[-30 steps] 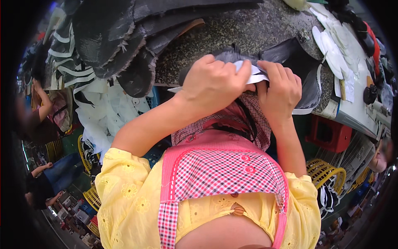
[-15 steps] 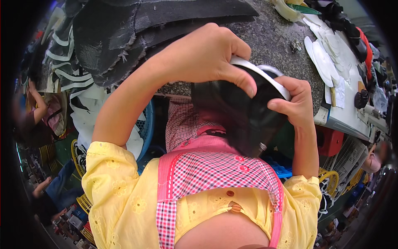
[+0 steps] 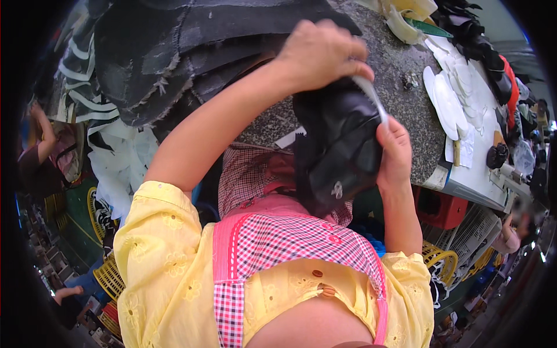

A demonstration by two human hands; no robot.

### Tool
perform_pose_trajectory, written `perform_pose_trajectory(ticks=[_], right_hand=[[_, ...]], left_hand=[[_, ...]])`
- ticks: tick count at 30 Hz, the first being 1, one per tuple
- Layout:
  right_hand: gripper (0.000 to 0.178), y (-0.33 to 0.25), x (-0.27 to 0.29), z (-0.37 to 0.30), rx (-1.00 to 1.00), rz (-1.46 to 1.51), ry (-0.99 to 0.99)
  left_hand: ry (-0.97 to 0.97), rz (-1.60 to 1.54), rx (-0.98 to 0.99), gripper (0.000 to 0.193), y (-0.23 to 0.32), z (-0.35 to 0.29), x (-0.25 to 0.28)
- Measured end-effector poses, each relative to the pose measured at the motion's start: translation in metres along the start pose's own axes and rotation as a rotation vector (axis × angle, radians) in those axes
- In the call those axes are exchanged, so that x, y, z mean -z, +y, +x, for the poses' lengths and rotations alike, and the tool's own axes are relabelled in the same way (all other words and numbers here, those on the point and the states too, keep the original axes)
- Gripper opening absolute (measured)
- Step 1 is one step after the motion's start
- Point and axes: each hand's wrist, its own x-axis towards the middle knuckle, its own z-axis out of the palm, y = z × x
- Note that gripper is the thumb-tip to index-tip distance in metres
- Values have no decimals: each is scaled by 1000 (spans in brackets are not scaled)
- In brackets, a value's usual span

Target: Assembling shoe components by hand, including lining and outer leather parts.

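Observation:
A glossy black leather-like piece, seemingly a shoe upper (image 3: 342,133), hangs over the table's front edge above my lap. It has a white strip (image 3: 371,98) along its upper right edge and a small silvery ornament (image 3: 337,189) low down. My right hand (image 3: 395,152) grips it at the lower end of that strip, thumb on top. Bent over its top end is my left hand (image 3: 325,55), slightly blurred, its fingers and thumb closed at the strip's upper end. A small white scrap (image 3: 290,138) shows just left of the piece.
Large black sheets (image 3: 145,52) are heaped on the speckled grey table (image 3: 418,139) at the far left. White sole-shaped pieces (image 3: 447,104) lie at the right. Below the right side stand a red box (image 3: 444,209) and a yellow basket (image 3: 438,261). Other people are at both sides.
The black piece has turned: its white edge is now steeper, and its ornamented face shows more. My left hand has risen up and right; my right hand has shifted left and a little lower.

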Motion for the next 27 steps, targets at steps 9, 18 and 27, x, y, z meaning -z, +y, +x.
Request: perform_pose_trajectory(ticks=[9, 18, 27], right_hand=[[28, -16, -14, -20, 134, 253, 114], [33, -50, -54, -46, 325, -173, 56], [42, -8, -52, -49, 322, -23, 232]], left_hand=[[-260, -1205, 539, 108, 47, -38, 12], [-117, -916, 213, 94, 85, -30, 48], [177, -1260, 403, 77, 91, -48, 17]])
